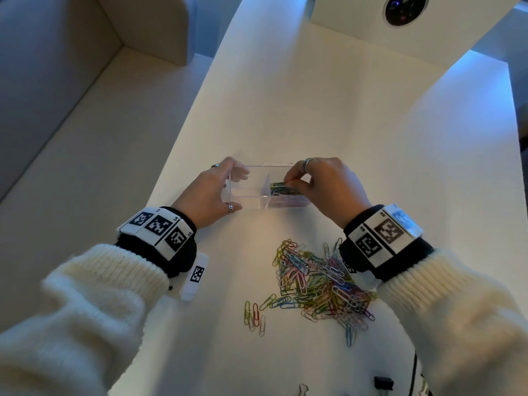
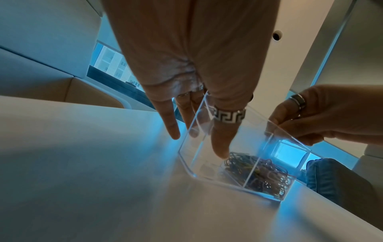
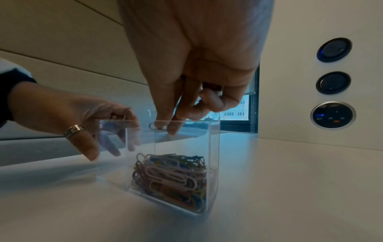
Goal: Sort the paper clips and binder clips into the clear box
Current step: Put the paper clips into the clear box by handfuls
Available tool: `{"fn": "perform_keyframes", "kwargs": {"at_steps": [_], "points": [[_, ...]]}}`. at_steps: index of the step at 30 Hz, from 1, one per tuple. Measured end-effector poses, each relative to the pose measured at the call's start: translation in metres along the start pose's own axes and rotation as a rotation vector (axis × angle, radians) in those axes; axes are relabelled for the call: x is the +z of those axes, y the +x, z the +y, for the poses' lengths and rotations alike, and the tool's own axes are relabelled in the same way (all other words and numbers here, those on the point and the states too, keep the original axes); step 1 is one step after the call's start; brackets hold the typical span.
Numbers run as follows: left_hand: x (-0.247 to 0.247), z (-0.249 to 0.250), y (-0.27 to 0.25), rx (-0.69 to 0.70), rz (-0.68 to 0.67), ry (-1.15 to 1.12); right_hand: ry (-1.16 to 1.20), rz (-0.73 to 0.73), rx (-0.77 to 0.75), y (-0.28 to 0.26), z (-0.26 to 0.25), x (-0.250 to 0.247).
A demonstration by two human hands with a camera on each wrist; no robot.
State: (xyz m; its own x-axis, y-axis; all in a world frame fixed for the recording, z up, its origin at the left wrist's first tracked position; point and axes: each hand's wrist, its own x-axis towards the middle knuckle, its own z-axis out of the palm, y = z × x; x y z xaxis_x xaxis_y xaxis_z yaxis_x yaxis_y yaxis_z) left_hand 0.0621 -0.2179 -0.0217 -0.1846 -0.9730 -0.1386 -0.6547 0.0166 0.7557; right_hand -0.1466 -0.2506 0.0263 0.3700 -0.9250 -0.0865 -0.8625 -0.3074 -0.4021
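Over the clear box (image 1: 251,192) at centre frame, the right hand (image 1: 328,187) pinches a light, springy paper clip (image 3: 157,126) by its loop while the left hand (image 1: 211,192) clasps the slick, probably brittle wall, thumb and fingers curled.

Work surface: a long white table (image 1: 300,110), matt and plain.
Far end: a white upright panel (image 3: 300,81) carrying three round dark sockets (image 3: 333,115).
Left side: pale padded bench seating (image 1: 71,138) with a cream backrest.
Window: a dark-framed window (image 2: 111,62), with what may be a building outside.
Light: cool blue daylight streaking the tabletop.
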Motion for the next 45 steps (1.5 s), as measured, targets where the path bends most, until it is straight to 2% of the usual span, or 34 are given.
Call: {"fn": "perform_keyframes", "kwargs": {"at_steps": [3, 5, 7, 9, 11, 13, 14, 16, 19, 20, 25, 27, 28, 30, 32, 34, 37, 39, 45], "points": [[-0.001, 0.002, 0.004, -0.005, 0.016, 0.003, -0.006, -0.02, -0.054, -0.001, 0.001, 0.004], [-0.001, 0.004, 0.006, -0.011, 0.015, 0.01, 0.091, 0.059, -0.048, -0.006, 0.003, -0.001], [-0.003, 0.005, 0.005, -0.03, -0.005, 0.019, 0.236, 0.189, 0.016, -0.015, 0.009, -0.01], [-0.008, 0.005, -0.001, -0.065, 0.023, 0.032, 0.352, 0.253, 0.122, -0.032, 0.021, -0.02], [-0.011, 0.007, -0.011, -0.081, 0.177, 0.039, 0.364, 0.195, 0.234, -0.053, 0.037, -0.027], [-0.01, 0.013, -0.026, -0.077, 0.343, 0.026, 0.319, 0.052, 0.334, -0.077, 0.057, -0.026], [-0.008, 0.018, -0.034, -0.065, 0.381, 0.02, 0.297, -0.027, 0.382, -0.088, 0.066, -0.023], [0.002, 0.029, -0.05, -0.031, 0.367, 0.049, 0.287, -0.124, 0.458, -0.108, 0.082, -0.015], [0.03, 0.046, -0.068, 0.016, 0.256, 0.04, 0.257, -0.158, 0.494, -0.127, 0.094, -0.002], [0.043, 0.052, -0.072, 0.011, 0.177, 0.035, 0.231, -0.201, 0.467, -0.132, 0.094, 0.003], [0.111, 0.084, -0.079, -0.137, -0.389, 0.197, 0.19, -0.447, 0.272, -0.158, 0.075, 0.024], [0.129, 0.095, -0.081, -0.117, -0.519, 0.247, 0.218, -0.455, 0.195, -0.169, 0.074, 0.027], [0.134, 0.1, -0.083, -0.103, -0.537, 0.227, 0.281, -0.416, 0.192, -0.174, 0.075, 0.025], [0.139, 0.105, -0.083, -0.08, -0.461, 0.184, 0.381, -0.274, 0.249, -0.18, 0.081, 0.019], [0.14, 0.106, -0.078, -0.058, -0.34, 0.241, 0.292, -0.173, 0.308, -0.185, 0.087, 0.014], [0.142, 0.106, -0.069, -0.059, -0.313, 0.285, 0.207, -0.203, 0.348, -0.186, 0.09, 0.014], [0.149, 0.107, -0.064, -0.022, -0.442, 0.263, 0.164, -0.291, 0.309, -0.187, 0.083, 0.024], [0.149, 0.105, -0.066, 0.015, -0.467, 0.219, 0.151, -0.299, 0.266, -0.186, 0.077, 0.032], [0.101, 0.105, -0.075, 0.072, -0.128, 0.205, 0.127, -0.298, 0.249, -0.175, 0.066, 0.035]]}}
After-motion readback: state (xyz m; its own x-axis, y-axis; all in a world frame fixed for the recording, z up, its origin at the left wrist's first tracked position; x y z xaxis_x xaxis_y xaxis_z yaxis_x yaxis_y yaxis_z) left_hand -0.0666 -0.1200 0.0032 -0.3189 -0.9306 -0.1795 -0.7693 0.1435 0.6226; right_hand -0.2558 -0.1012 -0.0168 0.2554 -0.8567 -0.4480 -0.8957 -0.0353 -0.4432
